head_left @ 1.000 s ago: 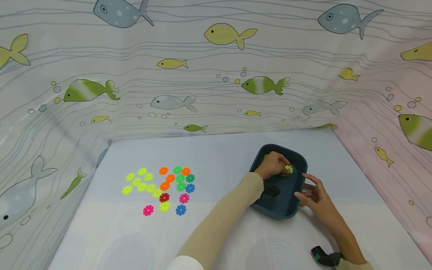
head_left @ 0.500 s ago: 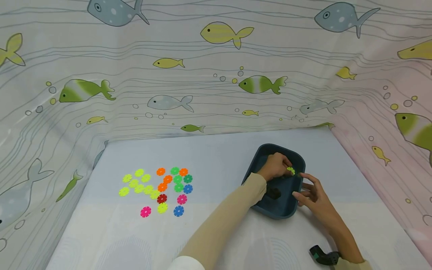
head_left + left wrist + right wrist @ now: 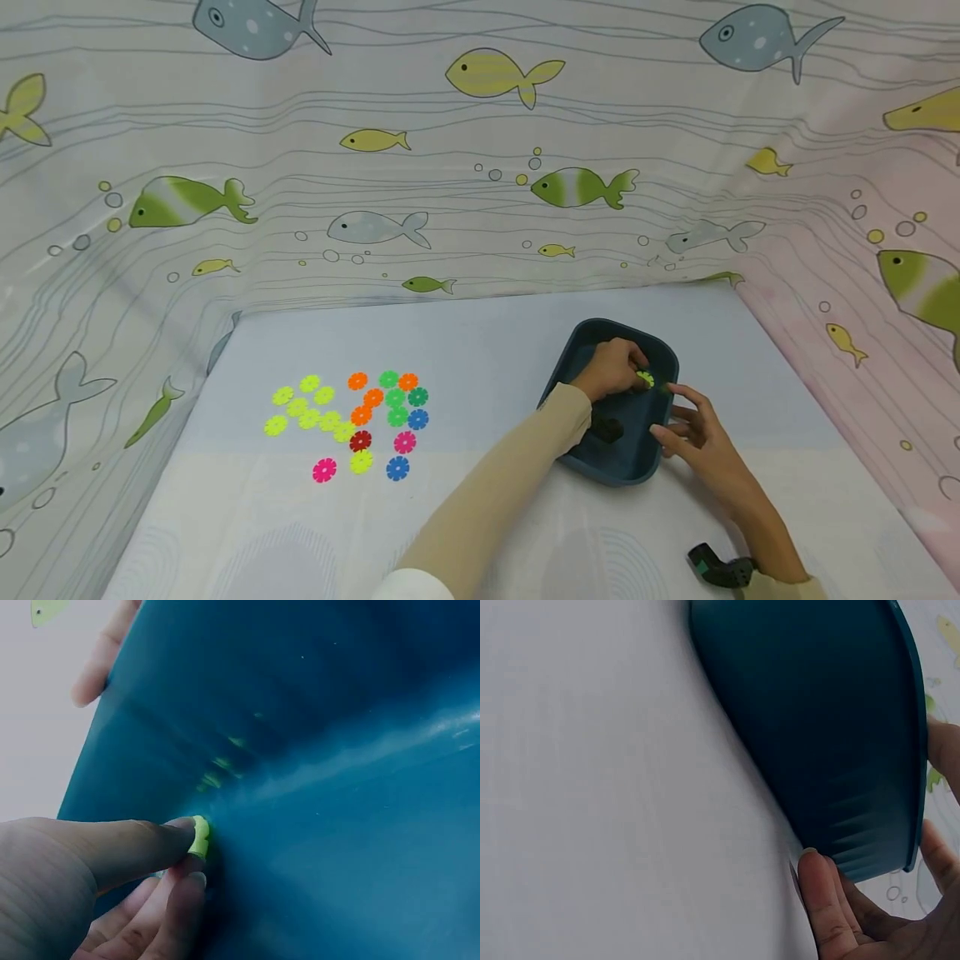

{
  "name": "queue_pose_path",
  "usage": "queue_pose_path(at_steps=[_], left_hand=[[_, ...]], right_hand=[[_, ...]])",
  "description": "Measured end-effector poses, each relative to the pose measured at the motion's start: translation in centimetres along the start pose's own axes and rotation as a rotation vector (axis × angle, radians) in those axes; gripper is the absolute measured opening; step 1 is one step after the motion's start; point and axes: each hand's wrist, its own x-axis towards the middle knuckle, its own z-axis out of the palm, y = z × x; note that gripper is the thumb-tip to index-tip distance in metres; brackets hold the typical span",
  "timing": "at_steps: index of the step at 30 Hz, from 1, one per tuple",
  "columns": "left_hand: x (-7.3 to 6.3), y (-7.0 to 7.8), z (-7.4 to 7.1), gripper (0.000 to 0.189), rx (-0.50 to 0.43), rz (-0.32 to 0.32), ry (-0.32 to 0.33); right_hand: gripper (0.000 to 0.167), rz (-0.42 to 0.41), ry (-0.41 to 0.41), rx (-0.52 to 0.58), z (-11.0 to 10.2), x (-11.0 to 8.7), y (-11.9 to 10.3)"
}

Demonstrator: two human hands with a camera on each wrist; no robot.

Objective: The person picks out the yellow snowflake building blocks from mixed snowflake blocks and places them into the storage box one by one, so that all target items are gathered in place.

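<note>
Inside the dark blue plastic basin (image 3: 637,450), my left hand (image 3: 611,368) pinches a yellow-green interlocking snowflake disc (image 3: 645,380) between thumb and fingertips. In the left wrist view the disc (image 3: 199,837) stands on edge, close by the basin's inner wall, which shows faint yellow-green reflections. My right hand (image 3: 693,429) holds the basin from outside on its right side, index finger and thumb at the rim. Seen from the right wrist, other fingers (image 3: 829,907) of that hand reach down to the basin's lower edge. The left palm is hidden.
Left of the basin, several flat snowflake discs (image 3: 362,415) in yellow, orange, green, blue, pink and red lie spread on the white table cover (image 3: 225,517). A fish-print curtain (image 3: 450,183) rises behind the table. Black wrist cameras (image 3: 720,567) sit by both forearms.
The left hand has shifted slightly within the basin, keeping the yellow-green disc pinched. The right hand stays at the basin's side. The whole head view has drifted a little.
</note>
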Motion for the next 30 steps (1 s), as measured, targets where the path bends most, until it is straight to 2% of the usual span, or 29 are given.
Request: queue_pose_path(at_steps=[6, 13, 18, 30], left_hand=[[-0.2, 0.2, -1.3, 0.023, 0.023, 0.073, -0.025], [-1.4, 1.9, -3.4, 0.020, -0.109, 0.107, -0.093], [-2.3, 2.9, -4.8, 0.020, -0.135, 0.104, -0.121], [-4.3, 2.0, -7.1, 0.033, -0.190, 0.196, -0.196]], right_hand=[[0.077, 0.003, -0.003, 0.001, 0.2, 0.2, -0.1], [0.077, 0.023, -0.003, -0.036, 0.1, 0.2, 0.1], [0.078, 0.037, -0.001, -0.030, 0.0, 0.2, 0.1], [0.078, 0.041, -0.011, -0.024, 0.1, 0.0, 0.0]])
